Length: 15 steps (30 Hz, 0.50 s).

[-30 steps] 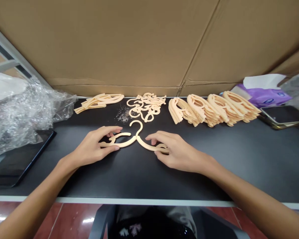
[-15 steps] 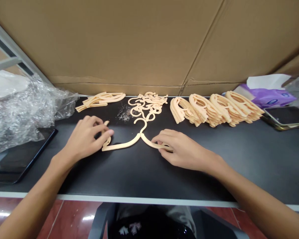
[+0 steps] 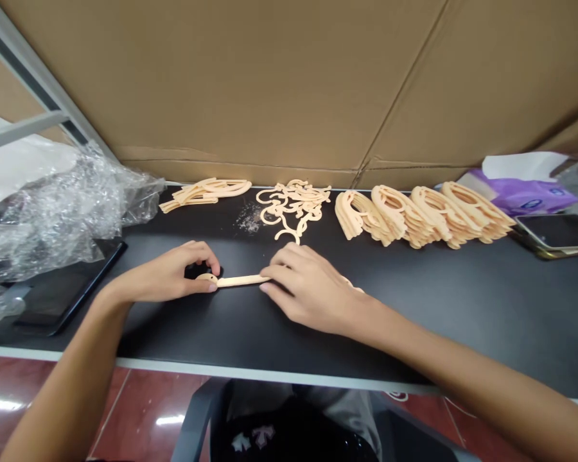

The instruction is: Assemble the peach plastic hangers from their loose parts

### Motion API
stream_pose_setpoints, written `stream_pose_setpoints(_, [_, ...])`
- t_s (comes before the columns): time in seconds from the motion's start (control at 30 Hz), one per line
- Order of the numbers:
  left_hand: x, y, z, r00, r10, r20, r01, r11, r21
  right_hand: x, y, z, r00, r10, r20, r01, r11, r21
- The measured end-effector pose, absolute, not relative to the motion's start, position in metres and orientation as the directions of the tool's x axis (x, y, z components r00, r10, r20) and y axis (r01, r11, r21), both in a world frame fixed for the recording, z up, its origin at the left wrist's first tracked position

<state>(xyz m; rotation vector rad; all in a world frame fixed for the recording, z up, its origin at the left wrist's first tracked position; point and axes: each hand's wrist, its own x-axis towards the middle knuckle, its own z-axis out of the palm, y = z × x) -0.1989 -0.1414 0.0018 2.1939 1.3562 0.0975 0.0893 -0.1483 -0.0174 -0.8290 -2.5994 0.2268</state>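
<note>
Hanger (image 3: 241, 280): flat on the black table (image 3: 462, 301), dead centre before you. Your left hand (image 3: 173, 279) pinches its 9 o'clock end, fingers curled shut. Your right hand (image 3: 308, 289) clamps thumb and forefinger on the 3 o'clock side and hides the rest. The row of stacked hangers (image 3: 424, 215) at 1 o'clock looks done. The loose hooks (image 3: 296, 202) at 12 and the small stack (image 3: 207, 191) at 11 look unworked.

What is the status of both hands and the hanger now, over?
Left hand: fingers pinch left end of flat pale-orange wood-like hanger. Right hand grips its middle. Loose pale-orange hook pieces lie behind, apart from both hands.
</note>
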Motion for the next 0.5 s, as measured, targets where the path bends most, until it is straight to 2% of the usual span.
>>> stream_pose_setpoints(0.13, [-0.197,-0.14,0.0,0.506,0.84,-0.196,0.784,-0.354,0.51,0.046,-0.146,-0.014,-0.805,0.564,0.183,0.533,0.824,-0.192])
stream_pose_setpoints(0.2, [-0.195,-0.141,0.002,0.484,0.854,-0.188,0.792,-0.338,0.508,0.034,-0.142,-0.018,-0.805,0.569,0.168,0.546,0.822,-0.162])
stream_pose_setpoints(0.37, [-0.192,-0.145,0.006,0.426,0.864,-0.269,0.79,-0.211,0.576,0.03,-0.139,-0.034,-0.793,0.551,0.26,0.534,0.834,-0.139])
stream_pose_setpoints(0.5, [-0.191,-0.146,0.006,0.402,0.879,-0.256,0.774,-0.176,0.609,0.03,-0.143,-0.044,-0.781,0.521,0.344,0.5,0.852,-0.155])
